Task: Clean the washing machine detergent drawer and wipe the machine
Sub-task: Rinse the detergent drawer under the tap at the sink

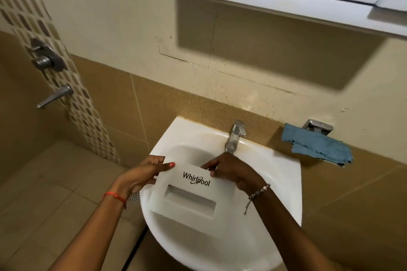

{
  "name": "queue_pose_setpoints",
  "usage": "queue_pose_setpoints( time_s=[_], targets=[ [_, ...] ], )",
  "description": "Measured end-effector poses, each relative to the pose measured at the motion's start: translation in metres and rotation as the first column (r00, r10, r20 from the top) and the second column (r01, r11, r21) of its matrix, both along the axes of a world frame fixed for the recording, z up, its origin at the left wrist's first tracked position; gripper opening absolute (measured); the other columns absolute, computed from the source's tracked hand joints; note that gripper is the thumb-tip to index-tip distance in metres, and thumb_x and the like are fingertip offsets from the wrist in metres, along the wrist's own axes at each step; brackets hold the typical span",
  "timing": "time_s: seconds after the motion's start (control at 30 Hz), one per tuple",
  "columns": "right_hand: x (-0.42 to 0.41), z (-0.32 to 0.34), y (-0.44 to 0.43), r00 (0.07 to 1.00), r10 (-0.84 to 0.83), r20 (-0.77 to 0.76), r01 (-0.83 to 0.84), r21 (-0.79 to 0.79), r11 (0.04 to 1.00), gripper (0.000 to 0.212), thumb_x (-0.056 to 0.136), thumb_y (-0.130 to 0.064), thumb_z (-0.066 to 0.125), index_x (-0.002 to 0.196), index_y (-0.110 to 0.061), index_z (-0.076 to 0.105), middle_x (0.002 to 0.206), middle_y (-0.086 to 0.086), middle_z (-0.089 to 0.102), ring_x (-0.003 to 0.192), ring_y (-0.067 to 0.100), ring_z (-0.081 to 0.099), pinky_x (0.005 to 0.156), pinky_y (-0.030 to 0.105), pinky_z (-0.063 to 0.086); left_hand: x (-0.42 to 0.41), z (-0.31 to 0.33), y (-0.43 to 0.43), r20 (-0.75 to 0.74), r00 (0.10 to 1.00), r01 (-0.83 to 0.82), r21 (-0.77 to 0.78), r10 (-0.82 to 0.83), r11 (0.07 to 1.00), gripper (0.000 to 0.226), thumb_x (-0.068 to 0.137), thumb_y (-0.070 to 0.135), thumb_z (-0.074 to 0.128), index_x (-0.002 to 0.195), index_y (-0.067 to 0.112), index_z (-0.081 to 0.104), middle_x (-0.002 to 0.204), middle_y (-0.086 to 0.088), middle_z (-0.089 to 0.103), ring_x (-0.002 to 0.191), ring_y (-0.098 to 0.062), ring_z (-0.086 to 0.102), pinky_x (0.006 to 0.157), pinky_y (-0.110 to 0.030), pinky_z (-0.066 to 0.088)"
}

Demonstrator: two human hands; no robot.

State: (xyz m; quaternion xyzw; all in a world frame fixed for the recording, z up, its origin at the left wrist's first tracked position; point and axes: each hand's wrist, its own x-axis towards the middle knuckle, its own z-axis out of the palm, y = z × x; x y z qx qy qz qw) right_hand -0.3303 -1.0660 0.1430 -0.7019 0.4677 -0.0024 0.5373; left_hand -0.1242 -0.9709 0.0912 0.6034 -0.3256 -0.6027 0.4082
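The white detergent drawer sits low in the middle of the frame, held over the basin of the white sink, its front panel with the recessed handle facing up. Just above it stands the metal tap; a blue cloth hangs from a wall holder at right. The left hand grips the drawer's left end, thumb across the panel. The right hand curls its fingers over the upper right edge.
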Motion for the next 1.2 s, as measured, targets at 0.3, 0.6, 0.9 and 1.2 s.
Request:
queue_pose_setpoints(
  time_s=[0.3, 0.6, 0.9, 1.2],
  targets=[
    [-0.009, -0.002, -0.016, 0.994, 0.103, 0.022, -0.103, -0.029, 0.994, 0.033, 0.082, 0.01, 0.056, 0.112, 0.001, 0.066, 0.09, 0.009, 0.064, 0.073, 0.007, 0.054, 0.062, 0.008, 0.043, -0.005, 0.0, 0.0, 0.012, 0.998, -0.055, 0.013, 0.054, 0.998, 0.024, 0.09, 0.019, 0.058, 0.068, 0.012, 0.05, 0.064, -0.007, 0.054, 0.05, -0.01, 0.048, 0.045, -0.017, 0.041],
    [-0.052, -0.055, -0.04, 0.726, -0.646, 0.238, 0.473, 0.51, 0.719, 0.018, 0.092, -0.009, 0.053, 0.088, 0.005, 0.063, 0.075, 0.016, 0.067, 0.07, 0.024, 0.061, 0.06, 0.03, 0.056, -0.001, 0.004, 0.005, -0.018, 0.987, -0.157, -0.015, 0.157, 0.987, 0.029, 0.089, 0.015, 0.058, 0.06, 0.01, 0.061, 0.071, -0.014, 0.06, 0.055, -0.018, 0.052, 0.046, -0.019, 0.04],
    [-0.03, -0.122, -0.063, 0.32, -0.943, 0.09, 0.351, 0.913, 0.206, 0.026, 0.097, -0.003, 0.032, 0.091, 0.01, 0.053, 0.102, 0.024, 0.055, 0.107, 0.037, 0.048, 0.105, 0.043, 0.034, -0.015, -0.004, 0.01, -0.011, 0.989, -0.146, 0.016, 0.146, 0.989, 0.016, 0.088, 0.017, 0.059, 0.087, 0.001, 0.058, 0.073, -0.011, 0.065, 0.055, -0.014, 0.059, 0.05, -0.021, 0.044],
    [-0.006, -0.131, -0.081, 0.372, -0.926, 0.063, 0.336, 0.921, 0.197, 0.027, 0.09, 0.004, 0.03, 0.073, -0.002, 0.051, 0.067, 0.014, 0.053, 0.069, 0.021, 0.047, 0.063, 0.026, 0.038, -0.02, -0.007, 0.01, -0.07, 0.974, -0.216, -0.014, 0.214, 0.976, 0.024, 0.092, 0.014, 0.054, 0.069, 0.007, 0.054, 0.07, -0.01, 0.061, 0.055, -0.017, 0.055, 0.05, -0.027, 0.04]
  ],
)
